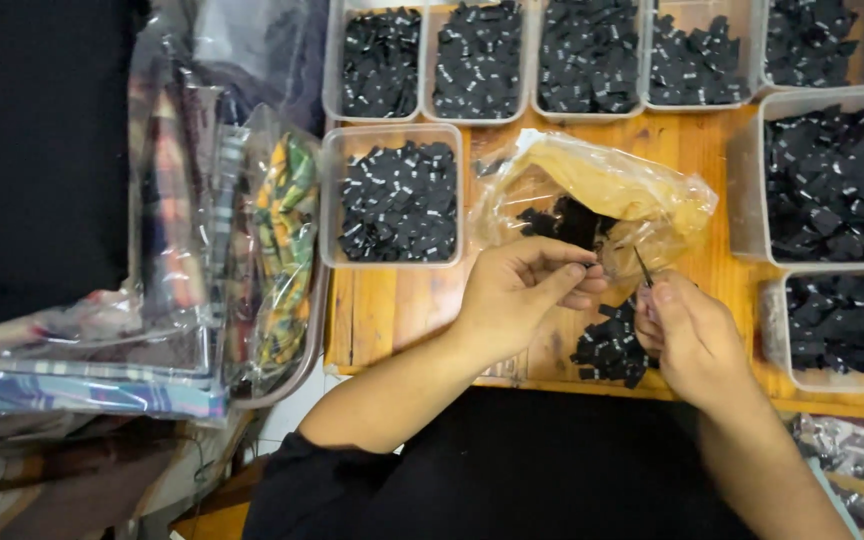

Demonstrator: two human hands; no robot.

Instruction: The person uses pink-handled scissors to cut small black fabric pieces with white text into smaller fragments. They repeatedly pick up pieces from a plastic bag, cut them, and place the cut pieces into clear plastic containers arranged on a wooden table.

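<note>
Head view: hands w/ small black tags

Left hand (pixel 520 292) is curled, fingers pinched on a small black tag (pixel 586 265) just by the clear bag (pixel 612 190). Right hand (pixel 687 335) is closed on a thin dark tool (pixel 643 266), tip up. Black tag pile (pixel 607 350) lies btwn both hands on the wood table (pixel 382 310). Clear tubs (pixel 397 195) of tags sit around.

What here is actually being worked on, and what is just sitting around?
In use: left hand; right hand; thin dark tool; black tag pile; clear plastic bag.
Lying about: tubs of black tags; bagged fabrics.
</note>
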